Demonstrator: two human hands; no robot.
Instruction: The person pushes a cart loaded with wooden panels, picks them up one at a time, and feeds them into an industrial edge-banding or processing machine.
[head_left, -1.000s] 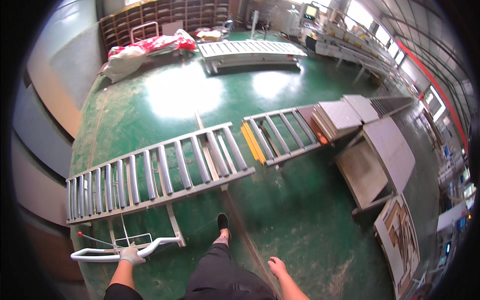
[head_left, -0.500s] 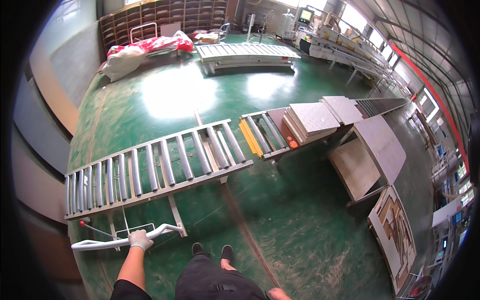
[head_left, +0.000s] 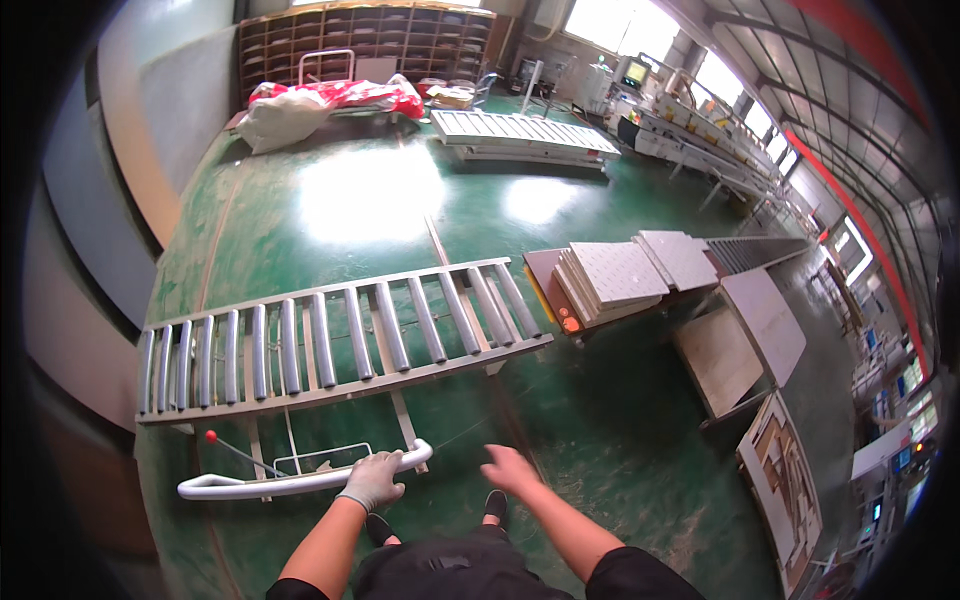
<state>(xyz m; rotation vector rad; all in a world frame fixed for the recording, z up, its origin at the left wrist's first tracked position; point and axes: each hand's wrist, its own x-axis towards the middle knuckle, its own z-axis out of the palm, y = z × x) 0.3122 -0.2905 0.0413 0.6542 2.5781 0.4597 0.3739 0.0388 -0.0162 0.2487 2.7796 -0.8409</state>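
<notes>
My left hand (head_left: 373, 481), in a pale glove, is wrapped around the white bent push handle (head_left: 270, 484) of a roller cart. The cart's bed of steel rollers (head_left: 325, 340) lies just beyond the handle. My right hand (head_left: 509, 469) is bare and held over the floor to the right of the handle's end, touching nothing. Its fingers look partly spread, though slightly smeared. Past the cart's right end, a brown board (head_left: 553, 281) rests on the neighbouring conveyor, bearing a stack of pale speckled panels (head_left: 622, 272) and small orange pieces (head_left: 569, 322).
A red-knobbed lever (head_left: 211, 436) rises beside the handle. To the right stand a pale-topped table (head_left: 765, 325) and a bin of board offcuts (head_left: 785, 470). Large panels (head_left: 80, 290) lean at the left. Another roller table (head_left: 525, 135) stands farther back.
My right hand has come up from the lower edge toward the handle. My left hand has shifted rightward along it. The brown board now covers rollers that showed near the conveyor's yellow end.
</notes>
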